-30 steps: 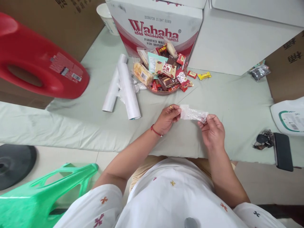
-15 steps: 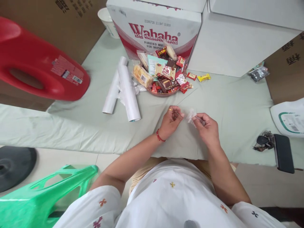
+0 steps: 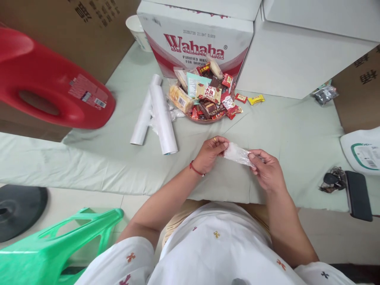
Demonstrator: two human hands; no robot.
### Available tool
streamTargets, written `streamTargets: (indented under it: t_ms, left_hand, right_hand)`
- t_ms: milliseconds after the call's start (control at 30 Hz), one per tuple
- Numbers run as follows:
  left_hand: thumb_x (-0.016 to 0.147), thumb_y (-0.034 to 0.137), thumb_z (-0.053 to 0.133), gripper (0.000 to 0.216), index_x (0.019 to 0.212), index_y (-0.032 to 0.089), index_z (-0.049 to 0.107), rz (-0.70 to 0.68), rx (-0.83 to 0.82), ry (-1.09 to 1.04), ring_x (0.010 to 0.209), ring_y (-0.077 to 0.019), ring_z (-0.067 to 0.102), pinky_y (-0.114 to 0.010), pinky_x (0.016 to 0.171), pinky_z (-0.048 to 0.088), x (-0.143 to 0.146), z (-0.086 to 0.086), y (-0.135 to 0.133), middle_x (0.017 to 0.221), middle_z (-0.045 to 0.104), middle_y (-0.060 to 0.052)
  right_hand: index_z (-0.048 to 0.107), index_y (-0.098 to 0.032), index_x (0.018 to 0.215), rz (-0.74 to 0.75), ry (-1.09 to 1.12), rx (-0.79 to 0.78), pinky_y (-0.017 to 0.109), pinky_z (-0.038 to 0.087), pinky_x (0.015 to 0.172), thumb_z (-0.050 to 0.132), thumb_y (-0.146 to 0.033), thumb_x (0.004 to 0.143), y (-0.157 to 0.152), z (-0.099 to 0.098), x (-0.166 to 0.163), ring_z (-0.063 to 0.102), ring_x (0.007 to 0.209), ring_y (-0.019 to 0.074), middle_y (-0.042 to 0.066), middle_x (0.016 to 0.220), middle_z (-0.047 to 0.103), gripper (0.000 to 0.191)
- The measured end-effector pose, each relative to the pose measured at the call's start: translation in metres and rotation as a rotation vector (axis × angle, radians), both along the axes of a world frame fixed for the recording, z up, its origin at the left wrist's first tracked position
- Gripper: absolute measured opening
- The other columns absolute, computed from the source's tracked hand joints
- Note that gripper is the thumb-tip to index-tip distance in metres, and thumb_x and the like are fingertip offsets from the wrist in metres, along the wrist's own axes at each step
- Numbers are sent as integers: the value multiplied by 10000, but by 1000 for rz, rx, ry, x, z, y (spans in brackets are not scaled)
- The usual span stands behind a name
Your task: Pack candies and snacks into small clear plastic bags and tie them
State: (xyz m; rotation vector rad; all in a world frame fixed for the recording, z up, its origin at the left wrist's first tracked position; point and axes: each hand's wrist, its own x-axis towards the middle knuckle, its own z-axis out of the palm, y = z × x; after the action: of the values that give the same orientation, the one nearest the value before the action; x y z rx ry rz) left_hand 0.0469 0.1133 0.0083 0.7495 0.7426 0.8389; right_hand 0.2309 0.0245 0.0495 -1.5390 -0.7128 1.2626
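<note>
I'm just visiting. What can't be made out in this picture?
In the head view:
Plastic: one end is hidden by the right hand.
Bowl: mostly covered by snacks.
Box: its lower lettering is partly blocked by those snacks.
Stool: cut off by the left edge.
Jug: cut off by the right edge; its label's print is too small.

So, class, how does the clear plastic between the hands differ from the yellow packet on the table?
The clear plastic is partly see-through and whitish, while the yellow packet is brightly coloured. The clear plastic is held by the left hand and right hand; the yellow packet lies on the table. The clear plastic looks longer than the yellow packet. Both are oblong.
</note>
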Motion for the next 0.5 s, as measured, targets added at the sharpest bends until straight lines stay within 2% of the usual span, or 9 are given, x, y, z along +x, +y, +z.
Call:
streamTargets:
  t_ms: [67, 133, 200, 233, 300, 367, 433, 500]
  left_hand:
    - [673, 491, 896, 454, 872, 163, 653, -5, -23, -47, 619, -76, 530, -213, 564, 405, 0, 2, 0, 742, 620, 24]
    - [692, 458, 887, 422, 861, 179, 620, 90, 15, -30, 611, -68, 508, -205, 554, 392, 0, 2, -1, 731, 592, 41]
    - [734, 468, 860, 411, 826, 193, 569, 171, 83, 30, 560, -56, 444, -198, 523, 345, 0, 2, -4, 678, 541, 64]
    - [768, 503, 830, 422, 803, 196, 543, 163, 113, 59, 539, -54, 415, -200, 508, 319, 0, 2, -6, 659, 523, 67]
    - [842, 613, 727, 476, 776, 198, 504, 46, 150, 106, 514, -57, 393, -211, 489, 280, 1, 2, -11, 640, 516, 59]
    - [865, 697, 654, 524, 801, 201, 497, -94, 188, 148, 509, -67, 405, -223, 492, 281, 2, 4, -15, 638, 529, 51]
    - [848, 727, 656, 545, 849, 204, 503, -154, 238, 177, 515, -75, 413, -230, 511, 298, 4, 6, -18, 627, 515, 61]
    - [839, 722, 673, 548, 851, 201, 505, -135, 285, 190, 531, -79, 412, -234, 534, 310, 5, 6, -19, 617, 486, 71]
  right_hand:
    - [734, -212, 827, -44, 79, -13, 211, 279, 404, 903, -490, 670, -1, -1, 3, 380, 486, 66, -39, 657, 560, 361]
    - [727, -220, 836, -100, 44, 22, 213, 284, 407, 885, -502, 691, -2, -1, 5, 388, 497, 72, -36, 679, 571, 354]
    - [731, -229, 864, -137, -139, 106, 230, 380, 471, 819, -505, 780, -3, -1, 4, 469, 563, 97, -18, 745, 618, 302]
    - [735, -233, 879, -134, -276, 165, 250, 450, 548, 779, -489, 832, -4, -1, 3, 538, 639, 120, -3, 802, 650, 264]
    - [742, -242, 918, -70, -550, 298, 321, 537, 775, 701, -427, 916, -7, 0, -3, 644, 871, 178, 35, 963, 701, 189]
    - [740, -259, 969, 51, -721, 410, 399, 520, 966, 651, -361, 957, -11, 0, -12, 652, 1093, 223, 66, 1155, 712, 136]
    - [734, -279, 1013, 196, -766, 476, 434, 495, 1040, 622, -317, 976, -14, -1, -22, 636, 1190, 237, 71, 1276, 701, 124]
    - [731, -293, 1027, 305, -742, 502, 435, 496, 1051, 608, -299, 985, -17, -3, -30, 639, 1210, 235, 60, 1325, 698, 131]
